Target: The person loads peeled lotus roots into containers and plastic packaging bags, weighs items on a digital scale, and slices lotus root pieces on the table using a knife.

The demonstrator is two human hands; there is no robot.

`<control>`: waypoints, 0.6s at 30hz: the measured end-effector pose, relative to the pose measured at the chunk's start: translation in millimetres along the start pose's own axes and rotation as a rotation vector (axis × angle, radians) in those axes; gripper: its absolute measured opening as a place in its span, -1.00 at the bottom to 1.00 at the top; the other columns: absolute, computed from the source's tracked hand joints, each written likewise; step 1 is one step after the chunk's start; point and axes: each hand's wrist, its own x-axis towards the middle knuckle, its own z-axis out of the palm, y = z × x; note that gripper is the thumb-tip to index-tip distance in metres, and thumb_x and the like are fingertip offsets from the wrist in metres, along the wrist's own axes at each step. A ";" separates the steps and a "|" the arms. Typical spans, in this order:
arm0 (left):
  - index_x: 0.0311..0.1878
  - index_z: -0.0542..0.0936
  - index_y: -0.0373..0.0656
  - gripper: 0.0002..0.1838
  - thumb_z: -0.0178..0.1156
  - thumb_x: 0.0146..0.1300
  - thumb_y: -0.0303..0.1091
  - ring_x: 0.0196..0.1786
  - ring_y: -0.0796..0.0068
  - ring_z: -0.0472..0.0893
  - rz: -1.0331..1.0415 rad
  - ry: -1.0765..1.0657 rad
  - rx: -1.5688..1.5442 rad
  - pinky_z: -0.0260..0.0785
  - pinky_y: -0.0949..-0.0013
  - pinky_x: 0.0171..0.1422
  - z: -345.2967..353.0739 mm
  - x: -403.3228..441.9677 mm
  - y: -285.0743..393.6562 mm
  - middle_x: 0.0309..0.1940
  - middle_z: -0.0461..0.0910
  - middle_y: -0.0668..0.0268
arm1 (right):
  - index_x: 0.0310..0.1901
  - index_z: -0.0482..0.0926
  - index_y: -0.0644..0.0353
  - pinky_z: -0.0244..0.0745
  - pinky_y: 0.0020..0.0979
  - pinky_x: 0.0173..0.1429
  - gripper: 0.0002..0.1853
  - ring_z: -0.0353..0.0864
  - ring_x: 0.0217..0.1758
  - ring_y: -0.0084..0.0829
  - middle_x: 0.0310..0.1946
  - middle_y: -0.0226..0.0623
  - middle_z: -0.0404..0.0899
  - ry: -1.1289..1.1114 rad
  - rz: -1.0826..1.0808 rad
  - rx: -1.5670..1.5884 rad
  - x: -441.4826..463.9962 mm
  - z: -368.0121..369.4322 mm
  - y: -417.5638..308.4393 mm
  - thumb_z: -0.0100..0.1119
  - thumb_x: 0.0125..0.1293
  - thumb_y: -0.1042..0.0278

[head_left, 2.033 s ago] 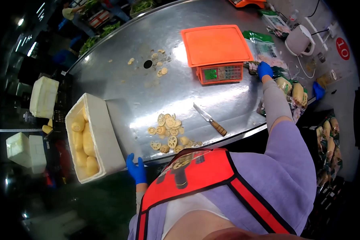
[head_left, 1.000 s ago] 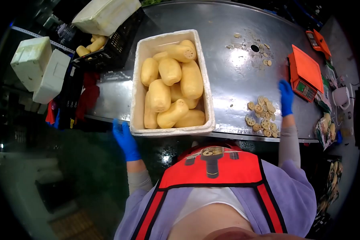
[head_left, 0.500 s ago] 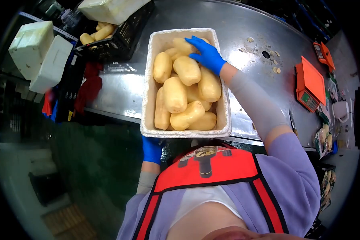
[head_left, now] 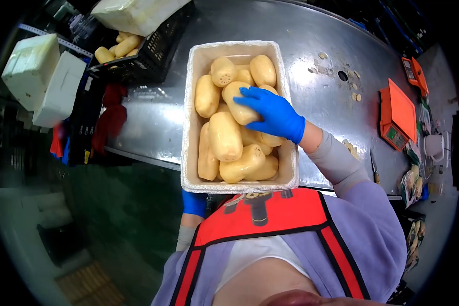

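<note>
A white foam box [head_left: 189, 117] holds several peeled lotus root pieces and stands at the near edge of the metal table. In a blue glove, my right hand [head_left: 278, 113] reaches in from the right, its fingers wrapped over one lotus root piece [head_left: 235, 99] in the middle of the box. My left hand [head_left: 194, 203], also gloved in blue, is below the box's near left corner; its fingers are hidden under the box. Other lotus root pieces [head_left: 225, 136] lie around the held one.
On the metal table [head_left: 229, 23] are an orange scale [head_left: 399, 109], a knife [head_left: 375, 166] and lotus slices [head_left: 351, 149]. A black crate [head_left: 155, 53] with more roots stands at the back left, near white foam boxes [head_left: 61, 89]. Packed bags [head_left: 409, 184] lie at the right.
My right hand came from the scale to the box, then moved nearer within it and closed on a root. One root now lies at the back right. My left hand went under the box.
</note>
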 end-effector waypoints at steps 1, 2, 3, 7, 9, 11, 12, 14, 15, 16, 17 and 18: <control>0.21 0.25 -0.30 -0.55 -0.02 0.31 -0.33 0.13 0.32 0.39 -0.025 0.045 -0.055 0.30 0.30 0.20 1.6 3.1 0.8 0.12 0.35 0.17 | 0.16 0.38 0.04 0.37 -0.23 0.10 -0.39 0.45 0.02 -0.14 0.08 -0.11 0.40 0.071 0.053 0.020 1.0 -1.3 2.0 0.28 0.02 0.19; 0.17 0.32 -0.33 -0.57 0.07 0.25 -0.38 0.06 0.38 0.45 -0.050 0.092 -0.113 0.35 0.35 0.14 3.1 4.9 0.6 0.06 0.42 0.21 | 0.16 0.38 0.04 0.37 -0.23 0.10 -0.39 0.45 0.02 -0.14 0.08 -0.11 0.40 0.070 0.055 0.013 2.4 -3.7 6.4 0.28 0.02 0.19; 0.17 0.32 -0.33 -0.57 0.07 0.25 -0.38 0.06 0.38 0.45 -0.051 0.087 -0.119 0.35 0.35 0.14 -5.0 7.0 -6.1 0.06 0.42 0.21 | 0.11 0.41 0.10 0.42 -0.29 0.02 -0.47 0.49 -0.06 -0.23 -0.02 -0.14 0.46 0.117 0.291 0.238 4.5 -6.1 12.7 0.22 0.09 0.14; 0.16 0.35 -0.25 -0.52 -0.09 0.35 -0.07 0.10 0.35 0.41 -0.291 0.371 -0.298 0.24 0.28 0.22 -70.8 14.5 -13.0 0.05 0.42 0.20 | -0.06 0.50 0.25 0.46 -0.47 -0.20 -0.56 0.52 -0.22 -0.49 -0.25 -0.28 0.55 0.394 0.774 1.113 10.2 -19.7 24.6 0.06 0.24 0.01; 0.13 0.39 -0.24 -0.58 -0.09 0.36 -0.13 0.06 0.46 0.42 -0.094 0.707 0.201 0.19 0.34 0.21 -57.4 10.2 39.1 0.04 0.44 0.25 | -0.07 0.49 0.27 0.45 -0.49 -0.19 -0.54 0.51 -0.22 -0.50 -0.23 -0.34 0.52 0.403 0.786 1.180 10.1 -21.0 23.9 0.04 0.25 -0.01; 0.06 0.44 -0.25 -0.65 -0.06 0.35 -0.22 0.03 0.50 0.44 0.096 0.587 0.254 0.24 0.39 0.14 -65.5 9.9 61.1 -0.01 0.48 0.25 | 0.00 0.45 0.19 0.45 -0.50 -0.18 -0.58 0.52 -0.18 -0.49 -0.20 -0.34 0.53 0.415 0.755 1.371 13.4 -21.4 18.9 -0.01 0.29 0.01; 0.06 0.44 -0.25 -0.65 -0.06 0.35 -0.22 0.03 0.50 0.44 0.104 0.596 0.254 0.24 0.39 0.14 -61.1 10.7 70.5 -0.01 0.48 0.25 | 0.00 0.45 0.19 0.45 -0.50 -0.18 -0.58 0.52 -0.18 -0.49 -0.20 -0.34 0.53 0.407 0.746 1.375 16.1 -20.8 15.0 -0.01 0.29 0.01; 0.00 0.50 -0.21 -0.69 -0.10 0.33 -0.26 -0.02 0.46 0.50 0.239 0.388 0.249 0.30 0.45 0.08 -37.1 15.1 92.2 -0.03 0.51 0.25 | -0.01 0.43 0.28 0.42 -0.54 -0.17 -0.56 0.50 -0.20 -0.52 -0.21 -0.32 0.52 0.461 0.686 1.475 19.5 -16.9 2.3 0.06 0.26 0.06; 0.05 0.45 -0.23 -0.67 -0.07 0.33 -0.26 0.00 0.41 0.50 0.189 0.307 0.135 0.33 0.42 0.08 -13.8 15.4 105.4 0.01 0.49 0.19 | -0.01 0.43 0.28 0.42 -0.54 -0.17 -0.56 0.50 -0.20 -0.52 -0.21 -0.32 0.52 0.455 0.683 1.478 21.0 -14.4 -6.4 0.06 0.26 0.06; 0.13 0.38 -0.22 -0.62 -0.06 0.33 -0.23 0.00 0.36 0.50 0.203 0.164 -0.026 0.34 0.41 0.07 11.4 18.9 115.0 0.05 0.45 0.15 | -0.01 0.43 0.28 0.43 -0.54 -0.17 -0.60 0.50 -0.20 -0.54 -0.21 -0.31 0.52 0.460 0.560 1.357 22.0 -10.7 -17.4 0.07 0.26 0.13; 0.20 0.31 -0.18 -0.53 -0.07 0.34 -0.09 0.00 0.29 0.49 0.056 0.048 -0.119 0.35 0.39 0.05 38.4 17.6 131.4 0.09 0.42 0.13 | -0.01 0.43 0.28 0.44 -0.54 -0.16 -0.63 0.50 -0.20 -0.55 -0.21 -0.30 0.52 0.465 0.439 1.234 22.5 -5.6 -28.7 0.07 0.27 0.20; 0.21 0.30 -0.16 -0.47 -0.09 0.32 0.01 0.00 0.27 0.49 -0.021 -0.036 -0.254 0.36 0.36 0.04 50.1 18.6 124.5 0.10 0.41 0.13 | 0.01 0.41 0.29 0.46 -0.54 -0.14 -0.67 0.51 -0.21 -0.57 -0.21 -0.29 0.52 0.428 0.456 1.275 20.9 2.0 -37.8 0.08 0.27 0.31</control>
